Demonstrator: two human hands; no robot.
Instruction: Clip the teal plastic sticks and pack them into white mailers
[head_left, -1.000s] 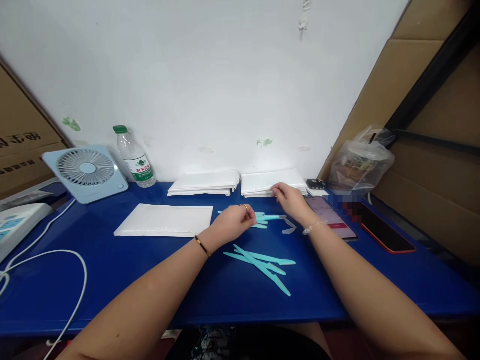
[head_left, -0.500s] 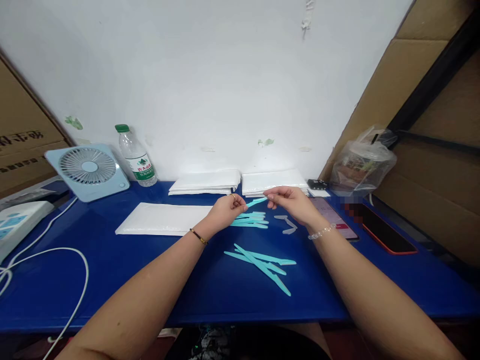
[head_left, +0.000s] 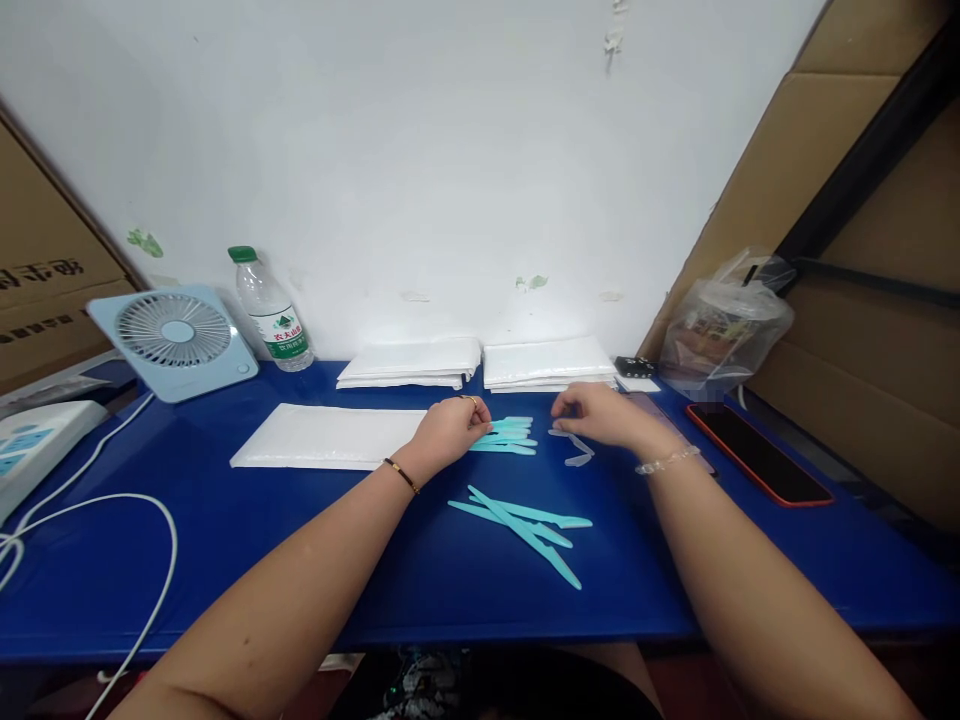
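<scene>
My left hand [head_left: 459, 428] is closed in a pinch on the handle end of a turquoise eyebrow razor, over a small row of similar razors [head_left: 517, 448]. Its own razor overlaps the row, so the two are hard to tell apart. Just above a few clear plastic blade caps [head_left: 579, 460] is my right hand [head_left: 589, 412], thumb and forefinger bent together; whatever is between them is too small to make out. Nearer the front edge, three more turquoise razors [head_left: 525, 525] lie crossed over each other. Partly behind my left hand rests a white padded envelope [head_left: 322, 437].
Two stacks of white envelopes [head_left: 409, 362] stand against the wall. To the left are a water bottle [head_left: 281, 325], a blue fan [head_left: 176, 335] and a white cable [head_left: 174, 550]. An orange-edged phone [head_left: 761, 455] and a bagged cup [head_left: 724, 330] are at the right.
My left hand has lowered its razor onto the row. My right hand has come away from that razor's tip, moving right and down to the clear caps.
</scene>
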